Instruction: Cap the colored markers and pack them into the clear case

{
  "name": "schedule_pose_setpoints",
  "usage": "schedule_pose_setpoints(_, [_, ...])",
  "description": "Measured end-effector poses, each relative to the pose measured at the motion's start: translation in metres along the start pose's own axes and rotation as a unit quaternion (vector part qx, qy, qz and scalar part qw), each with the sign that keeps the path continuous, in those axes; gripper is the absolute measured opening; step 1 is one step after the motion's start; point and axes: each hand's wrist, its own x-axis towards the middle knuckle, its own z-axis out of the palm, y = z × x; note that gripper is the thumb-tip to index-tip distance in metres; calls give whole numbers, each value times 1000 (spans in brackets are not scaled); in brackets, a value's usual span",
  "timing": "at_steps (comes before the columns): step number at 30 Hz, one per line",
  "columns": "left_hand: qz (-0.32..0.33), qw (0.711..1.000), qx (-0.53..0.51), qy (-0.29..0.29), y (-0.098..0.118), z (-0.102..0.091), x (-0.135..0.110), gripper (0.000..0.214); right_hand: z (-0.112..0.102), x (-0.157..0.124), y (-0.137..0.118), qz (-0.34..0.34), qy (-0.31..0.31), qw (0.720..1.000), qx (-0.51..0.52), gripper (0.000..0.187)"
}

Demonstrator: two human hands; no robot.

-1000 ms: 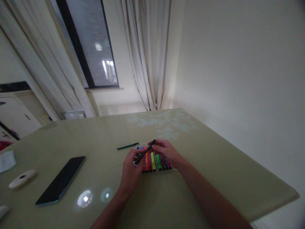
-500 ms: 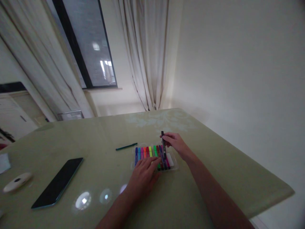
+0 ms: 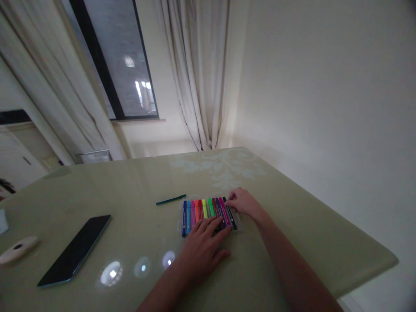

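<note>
A clear plastic case (image 3: 239,226) holds a row of coloured markers, among them blue, pink, orange, yellow and green ones. My left hand (image 3: 203,245) lies over the near ends of the markers with its fingers spread, hiding part of the row. At the right end of the row a black marker (image 3: 232,217) lies slanted beside a magenta marker (image 3: 224,211). The fingers of my right hand (image 3: 242,202) are pinched at the black marker's far end. Outside the case, behind its left corner, a dark green marker (image 3: 170,199) lies on the table.
A dark phone or tablet (image 3: 76,249) lies on the left of the pale green table (image 3: 136,182). Farther left are a white oval object (image 3: 18,250) and a pale item at the frame edge. A curtain (image 3: 201,78), a window and a wall stand beyond.
My right hand has lowered the black marker from upright into the right end of the row. My left hand has shifted slightly right across the markers.
</note>
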Motion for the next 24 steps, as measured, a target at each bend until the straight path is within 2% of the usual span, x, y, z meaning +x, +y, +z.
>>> schedule_pose_setpoints(3, [-4,1000,1,2,1,0,1,59,-2,2,0,12,17,996,-86,19])
schedule_pose_setpoints(6, [-2,1000,-1,1,1,-2,1,59,-1,3,2,16,38,991,-125,23])
schedule_pose_setpoints(10, [-4,1000,-17,9,-2,-4,1,56,-3,2,4,-4,29,993,-117,22])
schedule_pose_setpoints(13, [0,1000,-16,13,-2,-4,1,55,-8,0,6,-27,-30,996,-78,29])
schedule_pose_setpoints(16, [4,1000,-14,15,-3,-3,0,56,-11,-2,6,-48,-73,995,-45,26])
schedule_pose_setpoints(19, [3,1000,-17,12,-2,-2,-1,59,-11,-1,5,-26,-50,996,-65,27])
schedule_pose_setpoints(24, [-3,1000,-19,-6,2,-3,-1,59,-10,2,10,11,-40,992,-117,52])
